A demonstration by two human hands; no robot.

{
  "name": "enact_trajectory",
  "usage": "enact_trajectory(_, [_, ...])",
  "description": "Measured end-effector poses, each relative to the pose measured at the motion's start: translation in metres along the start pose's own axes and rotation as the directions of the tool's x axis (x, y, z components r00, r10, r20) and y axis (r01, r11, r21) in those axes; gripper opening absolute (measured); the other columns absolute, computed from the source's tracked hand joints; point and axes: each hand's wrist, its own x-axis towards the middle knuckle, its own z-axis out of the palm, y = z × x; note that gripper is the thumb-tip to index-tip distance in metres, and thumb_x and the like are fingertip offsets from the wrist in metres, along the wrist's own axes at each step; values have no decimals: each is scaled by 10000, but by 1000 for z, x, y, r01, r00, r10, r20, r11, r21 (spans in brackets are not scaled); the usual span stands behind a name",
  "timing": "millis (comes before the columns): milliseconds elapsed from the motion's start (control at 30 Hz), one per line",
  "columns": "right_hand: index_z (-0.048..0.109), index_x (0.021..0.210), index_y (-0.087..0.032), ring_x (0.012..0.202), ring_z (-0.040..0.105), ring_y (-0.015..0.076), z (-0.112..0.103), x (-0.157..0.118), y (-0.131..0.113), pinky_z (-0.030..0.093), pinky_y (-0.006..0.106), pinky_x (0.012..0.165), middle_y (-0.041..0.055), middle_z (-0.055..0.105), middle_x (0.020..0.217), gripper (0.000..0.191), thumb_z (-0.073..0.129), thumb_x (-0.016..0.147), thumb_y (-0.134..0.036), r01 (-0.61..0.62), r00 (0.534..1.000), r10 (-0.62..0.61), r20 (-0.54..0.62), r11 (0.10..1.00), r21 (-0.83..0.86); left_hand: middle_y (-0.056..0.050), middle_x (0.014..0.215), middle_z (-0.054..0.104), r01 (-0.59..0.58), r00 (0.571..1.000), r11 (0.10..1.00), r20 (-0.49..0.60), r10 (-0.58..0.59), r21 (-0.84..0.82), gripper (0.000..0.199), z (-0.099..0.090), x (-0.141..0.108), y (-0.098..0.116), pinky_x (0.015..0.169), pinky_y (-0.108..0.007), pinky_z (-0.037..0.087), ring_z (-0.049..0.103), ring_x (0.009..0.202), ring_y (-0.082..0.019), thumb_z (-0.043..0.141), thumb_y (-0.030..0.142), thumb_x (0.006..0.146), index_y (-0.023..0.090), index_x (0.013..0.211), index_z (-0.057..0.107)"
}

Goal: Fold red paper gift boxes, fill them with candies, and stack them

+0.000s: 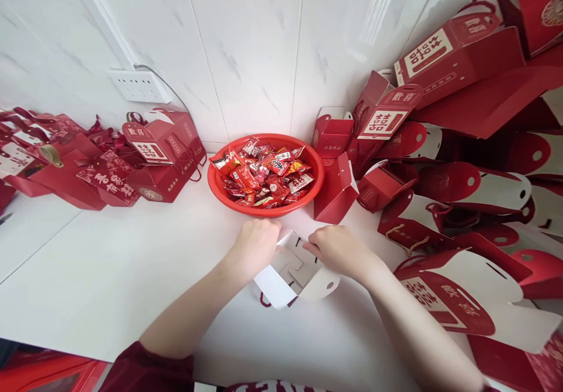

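An unclosed gift box (281, 283) sits on the white table, its white inside facing up, with flaps spread toward me and a dark red cord under its near edge. My left hand (258, 244) is closed on the box's far left edge. Across from it, my right hand (336, 248) pinches the far right edge between thumb and curled fingers. Just beyond both hands stands a red plastic basket (214, 186) heaped with small red-wrapped snack packets (268, 175).
Red gift boxes (382, 122) crowd the right side of the white table (109, 263). More boxes (160, 140) and red bags (65, 169) stand at the left. Behind are a tiled wall (255, 46) and a power socket (139, 86) with a cable.
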Motion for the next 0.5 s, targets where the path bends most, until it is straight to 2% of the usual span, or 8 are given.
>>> enact_trajectory(67, [682, 814, -154, 746, 669, 227, 0, 4, -3, 345, 297, 574, 84, 697, 815, 320, 454, 1003, -276, -2, 999, 2, -43, 1000, 4, -130, 766, 695, -8, 998, 1000, 58, 8, -2, 196, 5, 6, -3, 629, -325, 485, 698, 768, -292, 590, 274, 904, 117, 840, 689])
enact_trajectory(133, [664, 958, -148, 836, 657, 229, -2, 5, -4, 388, 301, 634, 89, 690, 933, 200, 505, 987, -266, 31, 987, -27, -156, 999, 24, -157, 745, 691, -1, 998, 1000, 67, 0, 4, 240, 7, 12, -7, 640, -339, 493, 700, 769, -305, 538, 222, 925, 104, 789, 696])
enact_trajectory(200, [631, 1047, -153, 941, 626, 234, -4, 2, -3, 418, 320, 757, 92, 668, 1034, 148, 567, 960, -254, 152, 943, -127, -308, 987, 57, -182, 758, 692, 19, 999, 1000, 49, -19, 7, 273, 6, 16, -12, 652, -358, 499, 699, 774, -319, 500, 209, 941, 87, 802, 701])
enact_trajectory(267, [631, 1026, -175, 974, 604, 222, -6, -3, -1, 408, 350, 874, 73, 664, 1045, 109, 580, 953, -238, 338, 880, -274, -389, 935, 106, -184, 761, 696, 33, 998, 999, 48, -33, -5, 294, 4, 19, -16, 651, -363, 500, 699, 757, -315, 473, 208, 952, 89, 815, 704])
enact_trajectory(367, [652, 974, -203, 856, 614, 176, -9, -11, 1, 395, 370, 946, 29, 684, 936, 134, 521, 966, -177, 516, 840, -437, -321, 827, 224, -168, 767, 706, 23, 997, 999, 71, -20, -39, 284, 6, 22, -21, 638, -337, 494, 699, 719, -286, 478, 214, 949, 105, 823, 708])
enact_trajectory(500, [689, 918, -214, 752, 615, 171, -8, -13, 2, 422, 365, 928, 16, 692, 806, 226, 491, 944, -109, 538, 843, -495, -209, 781, 317, -165, 788, 715, -13, 995, 997, 96, 20, -76, 276, 11, 25, -19, 627, -307, 482, 703, 723, -264, 482, 227, 946, 112, 847, 713])
